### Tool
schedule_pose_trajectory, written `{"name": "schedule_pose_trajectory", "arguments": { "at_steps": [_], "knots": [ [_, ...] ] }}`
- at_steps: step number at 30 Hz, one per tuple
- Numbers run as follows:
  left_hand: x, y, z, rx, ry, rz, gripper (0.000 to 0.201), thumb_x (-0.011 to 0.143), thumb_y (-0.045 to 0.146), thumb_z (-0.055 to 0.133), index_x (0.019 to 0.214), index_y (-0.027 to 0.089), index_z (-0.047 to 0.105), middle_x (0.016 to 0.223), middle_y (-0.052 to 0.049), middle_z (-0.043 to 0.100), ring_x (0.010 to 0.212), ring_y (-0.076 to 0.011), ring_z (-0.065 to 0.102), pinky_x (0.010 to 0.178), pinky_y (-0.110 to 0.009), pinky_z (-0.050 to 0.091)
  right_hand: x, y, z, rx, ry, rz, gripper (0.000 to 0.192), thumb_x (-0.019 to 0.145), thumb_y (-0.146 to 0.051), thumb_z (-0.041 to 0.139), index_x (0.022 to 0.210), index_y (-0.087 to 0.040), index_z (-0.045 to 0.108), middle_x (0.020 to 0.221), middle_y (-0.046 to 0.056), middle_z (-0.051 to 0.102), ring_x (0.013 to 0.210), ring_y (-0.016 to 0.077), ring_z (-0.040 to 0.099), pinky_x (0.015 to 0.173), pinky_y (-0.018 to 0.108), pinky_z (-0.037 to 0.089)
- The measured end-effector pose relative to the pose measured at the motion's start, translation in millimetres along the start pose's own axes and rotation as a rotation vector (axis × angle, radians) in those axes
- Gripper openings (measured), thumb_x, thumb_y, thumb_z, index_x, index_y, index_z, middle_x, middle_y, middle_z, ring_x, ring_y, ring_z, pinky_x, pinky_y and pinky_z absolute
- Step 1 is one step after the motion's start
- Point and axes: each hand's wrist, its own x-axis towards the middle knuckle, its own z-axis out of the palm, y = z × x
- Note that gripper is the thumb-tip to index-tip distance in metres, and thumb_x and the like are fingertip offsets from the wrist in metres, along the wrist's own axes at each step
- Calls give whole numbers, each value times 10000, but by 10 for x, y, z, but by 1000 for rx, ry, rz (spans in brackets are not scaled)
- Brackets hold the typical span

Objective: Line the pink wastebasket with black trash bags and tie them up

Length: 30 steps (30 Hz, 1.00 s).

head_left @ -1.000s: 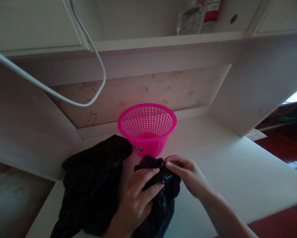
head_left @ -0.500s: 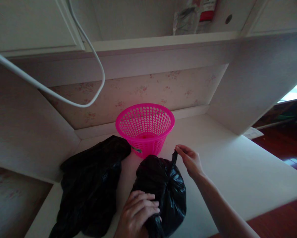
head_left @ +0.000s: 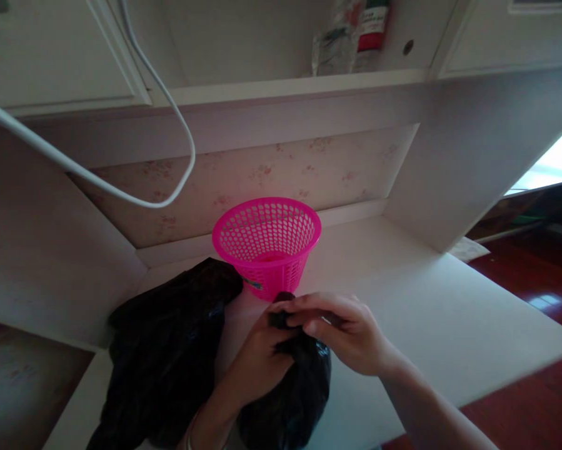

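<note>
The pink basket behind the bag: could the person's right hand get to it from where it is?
Probably yes. The pink basket stands upright on the white desk just beyond the right hand, with nothing between them. But that hand and the left hand are both gripping the small black bag's top.

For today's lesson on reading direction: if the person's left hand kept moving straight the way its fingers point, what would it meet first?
The left hand points up and away, gripping the black bag. Beyond the bag's top, it would probably meet the pink basket first, though depth is unclear.
</note>
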Motion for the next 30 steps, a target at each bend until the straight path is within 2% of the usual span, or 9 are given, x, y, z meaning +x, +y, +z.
{"name": "schedule_pose_trajectory", "arguments": {
  "at_steps": [2,6,10,14,16,18,23,26,30],
  "knots": [
    [88,9,23,0,107,-4,424,854,13,623,1120,262,841,1156,-71,816,1128,-263,747,990,-409,609,-82,-10,-29,25,80,-52,333,1048,-307,654,1379,-318,680,1222,82,802,1007,201,799,888,336,654],
    [123,43,-21,40,255,-25,324,882,60,618,1004,242,857,971,-51,829,945,-229,771,855,-339,619,-378,167,-39,-13,395,-17,172,1007,-324,703,1177,-303,694,1315,95,730,1223,241,705,1058,411,586],
    [156,157,13,25,261,30,339,848,44,616,976,247,856,945,-44,828,919,-225,768,823,-327,617,-600,426,235,-126,154,285,705,844,-382,858,1474,-268,563,1438,138,678,1333,333,642,1113,513,551],
    [217,337,141,17,226,71,367,844,3,624,966,259,857,962,-54,817,974,-245,755,849,-353,624,-554,552,448,-215,285,208,332,905,-251,670,1229,-264,741,1202,93,784,1117,304,734,979,441,617],
    [195,396,168,41,201,81,359,878,25,657,1058,272,846,1037,-61,810,1023,-251,751,918,-383,631,-505,540,423,-232,337,160,322,886,-176,600,1135,-272,779,1139,76,802,1049,281,755,934,394,623],
    [110,402,162,103,170,74,340,913,152,759,1218,296,801,1170,-80,780,1123,-272,736,1011,-433,621,-500,506,332,-233,344,152,320,876,-173,604,1116,-270,793,1091,70,811,1011,277,767,890,368,630],
    [-314,226,144,280,181,102,718,928,490,780,1576,362,500,1608,-150,521,1450,-353,559,1113,-551,567,-699,460,-93,-287,431,216,142,895,-364,729,968,-281,819,919,63,810,944,311,762,910,416,644],
    [-541,105,184,290,223,43,616,997,405,702,1571,344,487,1544,-143,602,1396,-301,624,1074,-483,604,-799,442,-503,-361,595,340,207,825,-447,820,943,-277,833,884,76,811,1105,366,736,1087,496,570],
    [-728,-56,257,305,284,-87,369,1022,336,637,1387,293,667,1332,-115,751,1219,-258,744,987,-409,655,-769,392,-1142,-460,813,460,400,733,-633,820,856,-252,831,940,101,812,1195,403,706,1220,603,414]
  ]
}}
